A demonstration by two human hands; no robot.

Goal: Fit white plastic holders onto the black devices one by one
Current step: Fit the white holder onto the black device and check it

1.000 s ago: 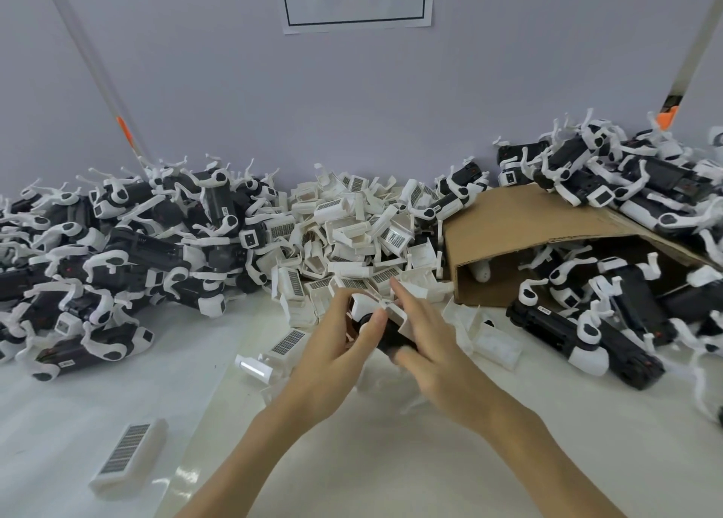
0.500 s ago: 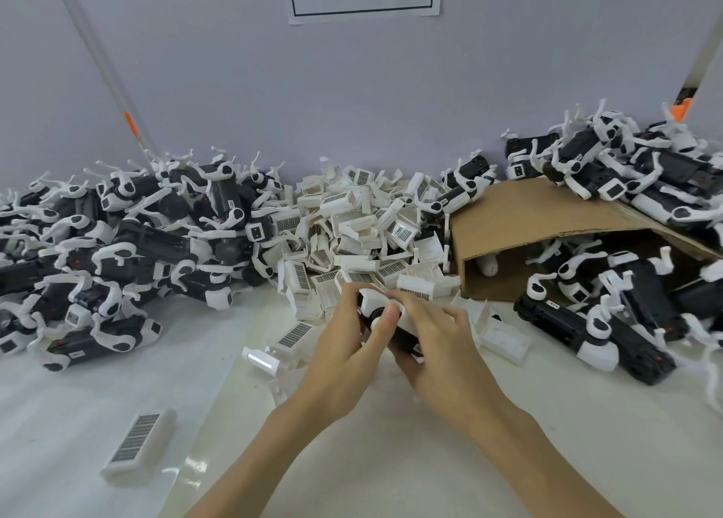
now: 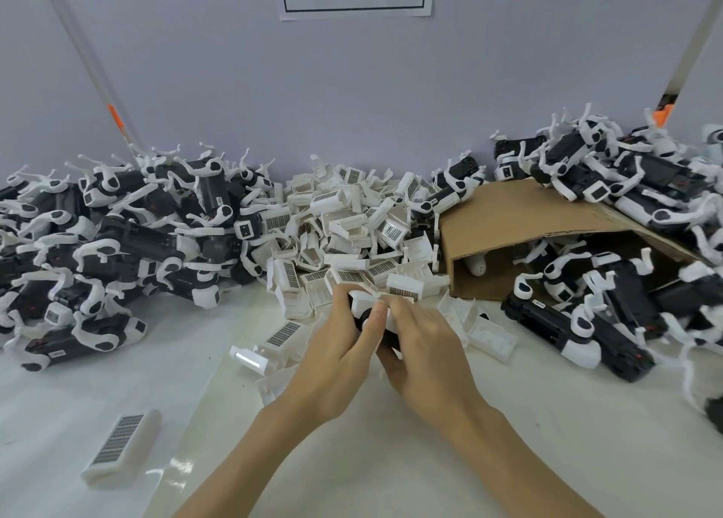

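Note:
Both hands meet at the table's middle around one black device (image 3: 387,337), most of it hidden by my fingers. A white plastic holder (image 3: 362,302) sits on the device's far end. My left hand (image 3: 340,357) grips that end, thumb pressed on the holder's side. My right hand (image 3: 426,345) wraps over the device from the right, fingertips on the holder's top. Behind my hands lies a heap of loose white holders (image 3: 348,228) with barcode labels.
A pile of black devices with white holders (image 3: 117,236) fills the left. A tipped cardboard box (image 3: 508,220) at right spills more devices (image 3: 610,306), others stacked on it. A single labelled holder (image 3: 121,443) lies near left; several holders (image 3: 485,330) lie by my hands.
My hands have closed tighter on the device and holder; my right fingers curled over the top. The view has shifted slightly, so the piles sit a little differently in frame.

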